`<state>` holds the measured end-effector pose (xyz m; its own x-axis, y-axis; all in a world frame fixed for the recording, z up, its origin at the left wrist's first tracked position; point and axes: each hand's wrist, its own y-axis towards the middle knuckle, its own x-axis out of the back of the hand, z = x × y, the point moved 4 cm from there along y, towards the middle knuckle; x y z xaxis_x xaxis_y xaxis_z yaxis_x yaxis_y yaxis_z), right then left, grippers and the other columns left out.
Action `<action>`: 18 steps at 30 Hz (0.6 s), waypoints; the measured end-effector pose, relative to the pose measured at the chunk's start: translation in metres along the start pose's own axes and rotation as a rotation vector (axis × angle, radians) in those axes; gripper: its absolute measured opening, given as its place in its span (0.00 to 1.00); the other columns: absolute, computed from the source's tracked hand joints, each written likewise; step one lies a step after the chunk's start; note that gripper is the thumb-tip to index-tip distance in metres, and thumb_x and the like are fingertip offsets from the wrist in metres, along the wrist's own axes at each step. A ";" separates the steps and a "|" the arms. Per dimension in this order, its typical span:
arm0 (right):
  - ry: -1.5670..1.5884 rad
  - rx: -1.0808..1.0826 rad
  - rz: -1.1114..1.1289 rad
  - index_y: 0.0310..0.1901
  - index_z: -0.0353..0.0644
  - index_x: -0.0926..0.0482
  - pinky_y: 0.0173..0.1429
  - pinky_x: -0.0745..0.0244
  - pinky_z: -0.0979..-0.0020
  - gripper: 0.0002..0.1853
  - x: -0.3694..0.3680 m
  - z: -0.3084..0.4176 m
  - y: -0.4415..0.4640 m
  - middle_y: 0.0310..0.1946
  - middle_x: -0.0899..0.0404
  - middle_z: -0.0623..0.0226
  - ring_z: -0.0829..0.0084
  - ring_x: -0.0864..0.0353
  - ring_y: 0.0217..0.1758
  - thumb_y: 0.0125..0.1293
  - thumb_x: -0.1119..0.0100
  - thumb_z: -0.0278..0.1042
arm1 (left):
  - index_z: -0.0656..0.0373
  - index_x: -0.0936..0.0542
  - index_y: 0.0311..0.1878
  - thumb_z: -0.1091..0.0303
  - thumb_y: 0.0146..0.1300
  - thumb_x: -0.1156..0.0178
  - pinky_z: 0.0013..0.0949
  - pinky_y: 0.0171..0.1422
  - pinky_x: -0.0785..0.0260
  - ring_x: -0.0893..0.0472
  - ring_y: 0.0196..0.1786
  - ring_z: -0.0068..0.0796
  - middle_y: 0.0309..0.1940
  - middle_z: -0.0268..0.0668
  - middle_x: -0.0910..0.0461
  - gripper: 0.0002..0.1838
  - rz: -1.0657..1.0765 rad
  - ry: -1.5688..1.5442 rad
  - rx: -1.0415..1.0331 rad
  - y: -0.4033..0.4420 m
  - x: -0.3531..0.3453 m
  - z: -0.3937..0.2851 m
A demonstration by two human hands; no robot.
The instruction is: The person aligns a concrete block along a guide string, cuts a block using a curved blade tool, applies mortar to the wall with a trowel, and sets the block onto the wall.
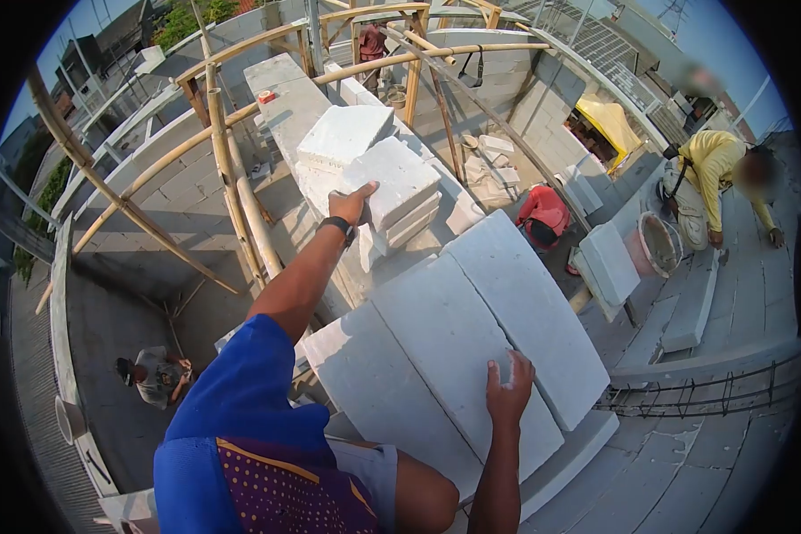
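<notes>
My left hand (351, 206), with a dark watch on its wrist, reaches forward and grips the near left edge of a white lightweight concrete block (396, 181). That block tops a short stack; part of the fingers is hidden. Closer to me, several long white blocks lie side by side, among them a middle block (449, 325), a right block (527, 311) and a left block (374, 374). My right hand (510, 389) is over the middle block near the seam, fingers apart, holding nothing. Whether its fingertips touch the surface I cannot tell.
Another white block (345, 133) sits behind the stack on a concrete beam (285, 93). Bamboo poles (227, 178) cross at left. A person (156, 374) is below left; others, in red (546, 214) and yellow (716, 169), are at right, near a bucket (657, 242). Rebar (703, 392) runs right.
</notes>
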<state>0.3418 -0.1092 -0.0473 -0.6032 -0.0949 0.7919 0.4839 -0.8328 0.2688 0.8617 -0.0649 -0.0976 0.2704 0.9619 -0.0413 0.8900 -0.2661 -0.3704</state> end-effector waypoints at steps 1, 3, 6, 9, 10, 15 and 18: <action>-0.006 0.009 0.016 0.58 0.36 0.19 0.69 0.29 0.51 0.22 -0.011 0.001 0.009 0.57 0.20 0.53 0.48 0.25 0.65 0.66 0.30 0.37 | 0.77 0.27 0.67 0.37 0.48 0.19 0.42 0.68 0.24 0.18 0.65 0.49 0.62 0.57 0.20 0.56 -0.027 0.355 -0.014 0.027 0.007 0.015; -0.026 0.026 0.025 0.59 0.36 0.19 0.70 0.31 0.50 0.24 -0.031 0.003 0.025 0.59 0.21 0.52 0.48 0.27 0.67 0.66 0.29 0.39 | 0.76 0.24 0.65 0.32 0.50 0.23 0.41 0.70 0.26 0.18 0.66 0.47 0.62 0.58 0.19 0.56 0.013 0.417 -0.091 0.061 0.029 0.030; -0.062 0.026 0.006 0.61 0.37 0.20 0.72 0.33 0.47 0.27 -0.054 0.006 0.037 0.63 0.25 0.51 0.48 0.30 0.70 0.65 0.28 0.42 | 0.72 0.47 0.83 0.21 0.57 0.35 0.55 0.78 0.37 0.33 0.78 0.55 0.80 0.61 0.39 0.69 0.210 0.099 0.111 0.029 0.036 -0.004; -0.078 0.027 0.013 0.64 0.38 0.22 0.74 0.37 0.44 0.30 -0.075 0.013 0.045 0.67 0.29 0.50 0.47 0.33 0.73 0.66 0.28 0.46 | 0.66 0.47 0.84 0.21 0.58 0.36 0.58 0.77 0.35 0.36 0.80 0.57 0.82 0.59 0.44 0.67 0.086 -0.067 0.188 0.079 0.054 0.009; -0.095 0.022 0.009 0.65 0.38 0.23 0.74 0.38 0.42 0.32 -0.081 0.015 0.047 0.68 0.30 0.50 0.46 0.34 0.74 0.66 0.29 0.48 | 0.66 0.46 0.84 0.22 0.58 0.35 0.58 0.76 0.35 0.35 0.79 0.57 0.81 0.59 0.42 0.66 0.049 -0.040 0.158 0.096 0.057 0.007; -0.210 0.075 -0.064 0.67 0.41 0.25 0.76 0.42 0.39 0.35 -0.097 0.011 0.045 0.70 0.33 0.51 0.46 0.36 0.76 0.65 0.30 0.54 | 0.74 0.36 0.78 0.27 0.57 0.30 0.55 0.73 0.29 0.27 0.74 0.60 0.75 0.64 0.33 0.62 -0.167 0.428 -0.242 0.195 0.078 -0.002; -0.187 0.025 -0.067 0.67 0.42 0.24 0.76 0.42 0.39 0.35 -0.091 0.013 0.045 0.70 0.33 0.52 0.46 0.37 0.76 0.65 0.30 0.55 | 0.80 0.39 0.76 0.24 0.51 0.28 0.48 0.79 0.35 0.28 0.76 0.59 0.73 0.69 0.32 0.69 -0.356 0.814 -0.412 0.251 0.101 -0.024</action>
<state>0.4269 -0.1312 -0.0999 -0.5080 0.0652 0.8589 0.4637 -0.8196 0.3365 1.1210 -0.0361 -0.1721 -0.0059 0.6933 0.7206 0.9854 -0.1185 0.1221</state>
